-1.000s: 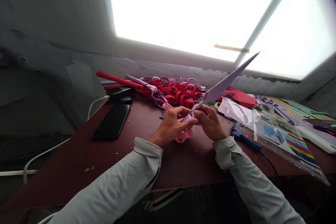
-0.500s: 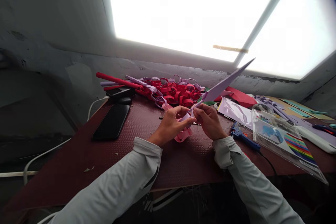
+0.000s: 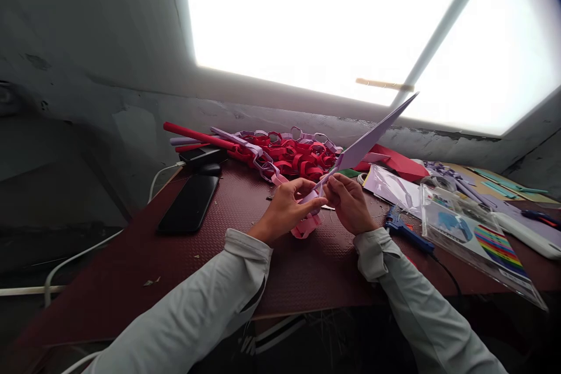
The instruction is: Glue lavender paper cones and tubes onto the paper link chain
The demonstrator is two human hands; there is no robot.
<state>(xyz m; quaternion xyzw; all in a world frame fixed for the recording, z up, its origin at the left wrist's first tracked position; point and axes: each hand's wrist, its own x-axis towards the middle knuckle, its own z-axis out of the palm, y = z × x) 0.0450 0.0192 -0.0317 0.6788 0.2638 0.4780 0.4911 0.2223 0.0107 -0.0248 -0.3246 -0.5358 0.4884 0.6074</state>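
My left hand (image 3: 283, 210) is closed, thumb and fingers pinching lavender paper above the tabletop. Close beside it, my right hand (image 3: 350, 204) grips the same lavender paper (image 3: 370, 134), whose long pointed part slants up and right toward the window. The fingertips cover the spot where the paper is held. A pink paper chain (image 3: 307, 227) hangs under the left hand and touches or nearly touches the table. Behind the hands lies a heap of red paper chain (image 3: 302, 158), with lavender links (image 3: 263, 160) across its left side.
On the dark red table (image 3: 228, 274), a black phone (image 3: 188, 204) lies left. A blue glue gun (image 3: 407, 231) and a clear plastic package (image 3: 477, 239) are on the right. Red paper rolls (image 3: 197, 134) stick out at back left; small scraps (image 3: 151, 283) lie near the front.
The upper tip of the lavender paper has swung slightly left. Both hands keep almost the same place and grip, and the view has shifted a little.
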